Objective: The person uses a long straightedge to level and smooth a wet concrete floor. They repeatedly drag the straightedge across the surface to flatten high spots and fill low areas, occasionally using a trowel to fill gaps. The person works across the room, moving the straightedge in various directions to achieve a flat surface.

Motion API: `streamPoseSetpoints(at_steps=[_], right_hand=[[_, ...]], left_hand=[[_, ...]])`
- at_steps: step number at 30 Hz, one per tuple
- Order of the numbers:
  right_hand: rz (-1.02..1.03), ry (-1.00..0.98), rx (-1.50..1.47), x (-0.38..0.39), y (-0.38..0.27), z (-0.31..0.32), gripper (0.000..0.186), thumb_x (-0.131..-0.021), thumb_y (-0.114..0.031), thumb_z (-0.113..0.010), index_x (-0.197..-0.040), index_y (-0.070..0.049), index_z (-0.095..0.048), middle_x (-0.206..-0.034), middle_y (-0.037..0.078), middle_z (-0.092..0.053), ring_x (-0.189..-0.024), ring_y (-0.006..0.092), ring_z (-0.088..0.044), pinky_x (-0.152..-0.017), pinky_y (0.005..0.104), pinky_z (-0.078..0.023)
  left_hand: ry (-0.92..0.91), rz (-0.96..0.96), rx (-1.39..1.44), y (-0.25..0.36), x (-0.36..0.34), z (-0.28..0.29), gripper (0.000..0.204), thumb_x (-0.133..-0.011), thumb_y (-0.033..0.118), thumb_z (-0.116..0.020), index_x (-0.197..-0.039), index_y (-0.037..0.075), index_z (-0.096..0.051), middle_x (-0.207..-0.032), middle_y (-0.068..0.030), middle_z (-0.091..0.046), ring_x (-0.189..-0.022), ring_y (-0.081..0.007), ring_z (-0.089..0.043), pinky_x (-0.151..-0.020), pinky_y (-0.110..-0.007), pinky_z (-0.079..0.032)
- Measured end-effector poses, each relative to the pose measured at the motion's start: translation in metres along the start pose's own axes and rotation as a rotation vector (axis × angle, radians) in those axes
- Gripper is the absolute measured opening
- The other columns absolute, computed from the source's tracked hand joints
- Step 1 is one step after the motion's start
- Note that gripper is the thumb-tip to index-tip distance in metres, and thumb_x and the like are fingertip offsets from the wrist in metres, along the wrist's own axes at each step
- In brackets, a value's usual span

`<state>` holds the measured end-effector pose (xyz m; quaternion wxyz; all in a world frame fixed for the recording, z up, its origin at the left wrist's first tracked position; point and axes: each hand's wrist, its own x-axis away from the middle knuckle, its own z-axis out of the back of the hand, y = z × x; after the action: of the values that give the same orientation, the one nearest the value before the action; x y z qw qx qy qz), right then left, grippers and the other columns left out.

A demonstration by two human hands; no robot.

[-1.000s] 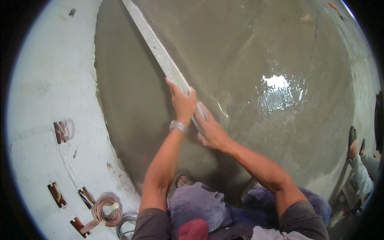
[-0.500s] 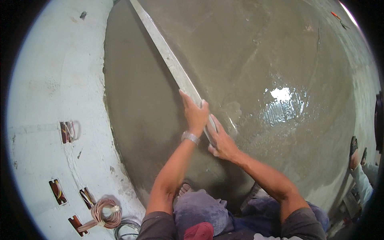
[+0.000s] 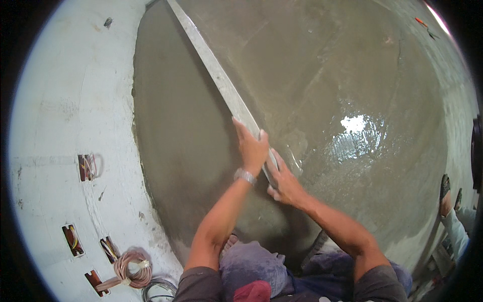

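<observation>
My left hand (image 3: pixel 251 146) grips a long pale metal straightedge (image 3: pixel 211 65) that lies diagonally across the wet grey cement surface (image 3: pixel 327 70). My right hand (image 3: pixel 284 178) is closed on the same bar, lower down at its near end. The bar's far end reaches the top edge of the view, beside the white wall. A glossy patch (image 3: pixel 354 131) shows right of my hands. My bent legs and part of a sandalled foot (image 3: pixel 231 240) are at the lower edge, with a red item (image 3: pixel 251 292) at my lap.
The white wall (image 3: pixel 60 110) on the left has open boxes (image 3: pixel 86 167) with wires. Coiled cables (image 3: pixel 130 267) are at lower left. Another person's sandalled feet (image 3: pixel 445 196) and trouser legs are at the right edge. An orange-handled tool (image 3: pixel 421 22) lies at upper right.
Both hands and the straightedge have moved down and to the right in the view, toward my body, with the grip kept. The whole view has shifted slightly too.
</observation>
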<state>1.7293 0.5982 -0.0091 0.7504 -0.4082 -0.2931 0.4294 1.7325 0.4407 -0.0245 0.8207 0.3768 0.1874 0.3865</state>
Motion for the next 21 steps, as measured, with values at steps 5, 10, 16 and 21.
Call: streamPoseSetpoints(at_steps=[5,10,16,21], right_hand=[[-0.045,-0.063,-0.003,0.041,0.001,-0.003,0.102,-0.069,-0.007,-0.073,-0.154,-0.011,-0.016,-0.157,0.023,-0.012,-0.140,0.0462,-0.025,-0.113,0.0476,-0.032],[0.006,0.004,0.029,0.000,0.012,0.013,0.100,-0.070,-0.008,-0.071,-0.154,-0.010,-0.016,-0.157,0.024,-0.011,-0.139,0.0470,-0.025,-0.113,0.0476,-0.033],[-0.018,-0.033,0.034,0.017,0.010,0.020,0.100,-0.071,-0.008,-0.074,-0.153,-0.010,-0.016,-0.155,0.027,-0.013,-0.137,0.0472,-0.030,-0.111,0.0473,-0.036],[-0.084,-0.088,-0.024,0.042,0.004,0.017,0.100,-0.071,-0.008,-0.070,-0.154,-0.011,-0.014,-0.156,0.025,-0.011,-0.138,0.0473,-0.027,-0.112,0.0481,-0.035]], left_hand=[[-0.016,0.037,-0.028,0.006,0.039,-0.004,0.089,-0.085,0.018,-0.060,-0.147,-0.013,-0.005,-0.151,-0.0365,-0.018,-0.142,-0.0446,-0.023,-0.117,-0.044,-0.022],[0.046,-0.017,-0.017,0.011,-0.006,-0.018,0.089,-0.086,0.019,-0.060,-0.147,-0.014,-0.004,-0.151,-0.0366,-0.019,-0.142,-0.0439,-0.023,-0.117,-0.043,-0.022],[0.009,-0.005,-0.015,0.016,0.010,-0.020,0.089,-0.085,0.016,-0.060,-0.147,-0.014,-0.005,-0.151,-0.0368,-0.019,-0.142,-0.0446,-0.023,-0.117,-0.043,-0.022],[0.005,-0.004,-0.025,0.010,0.037,-0.021,0.089,-0.085,0.017,-0.061,-0.147,-0.013,-0.005,-0.150,-0.0375,-0.019,-0.141,-0.0457,-0.024,-0.117,-0.044,-0.024]])
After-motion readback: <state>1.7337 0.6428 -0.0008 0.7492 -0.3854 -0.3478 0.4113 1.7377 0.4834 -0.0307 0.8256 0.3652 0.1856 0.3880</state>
